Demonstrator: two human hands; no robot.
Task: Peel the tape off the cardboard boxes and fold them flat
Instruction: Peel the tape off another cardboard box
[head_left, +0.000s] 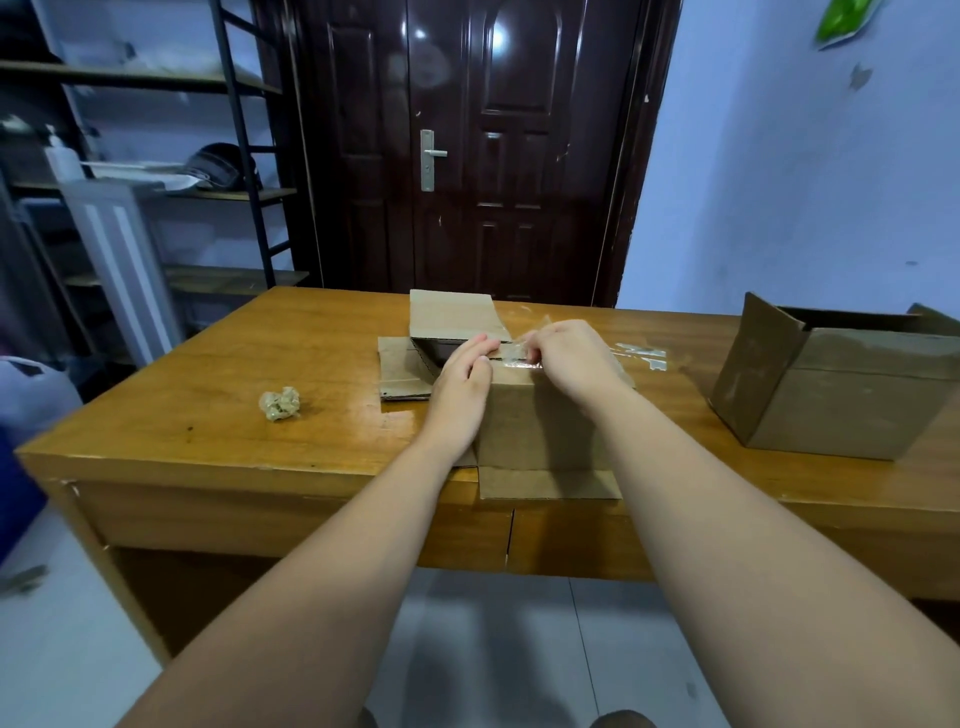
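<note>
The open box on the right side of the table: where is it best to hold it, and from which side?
Probably the top edge of the left end panel of the open box, coming from the left and above. That edge stands up free and bare, so a thumb-and-fingers grip fits over it.

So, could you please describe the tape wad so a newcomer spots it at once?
Find the wooden table before the dark door. Left of the middle box lies the tape wad. Unlike the flat clear strip at right, it is a crumpled yellowish ball.
</note>
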